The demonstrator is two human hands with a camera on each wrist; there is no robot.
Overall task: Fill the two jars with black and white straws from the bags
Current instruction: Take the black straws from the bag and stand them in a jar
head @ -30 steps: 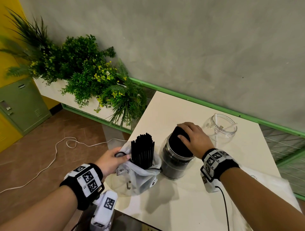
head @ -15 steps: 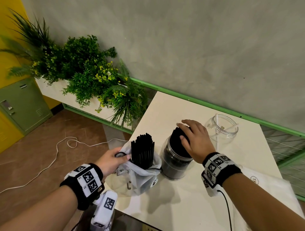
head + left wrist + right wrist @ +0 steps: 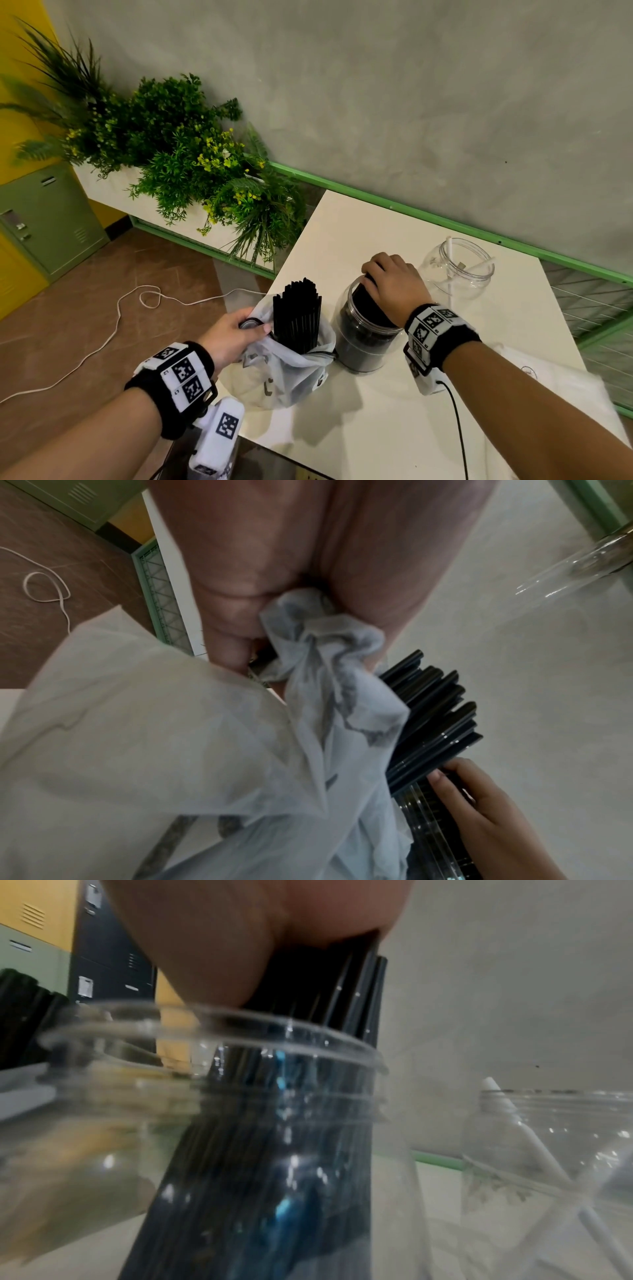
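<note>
A white fabric bag (image 3: 284, 373) stands at the table's near left edge with a bundle of black straws (image 3: 297, 315) sticking out of it. My left hand (image 3: 239, 329) pinches the bag's rim (image 3: 308, 631) beside the bundle. Right of the bag stands a clear jar (image 3: 363, 346) packed with black straws (image 3: 274, 1150). My right hand (image 3: 390, 284) lies over their tops, fingers curled over the far side and thumb against the near side. A second clear jar (image 3: 459, 270) behind it holds a few white straws (image 3: 524, 1131).
Another white bag (image 3: 555, 383) lies flat on the cream table (image 3: 342, 233) under my right forearm. A planter of green plants (image 3: 191, 164) stands left of the table, and a white cord (image 3: 120, 308) lies on the brown floor. A grey wall runs behind the table.
My right hand has shifted from lying flat on the straw tops to curling its fingers over the far side of the bundle. My left hand has kept its hold on the bag.
</note>
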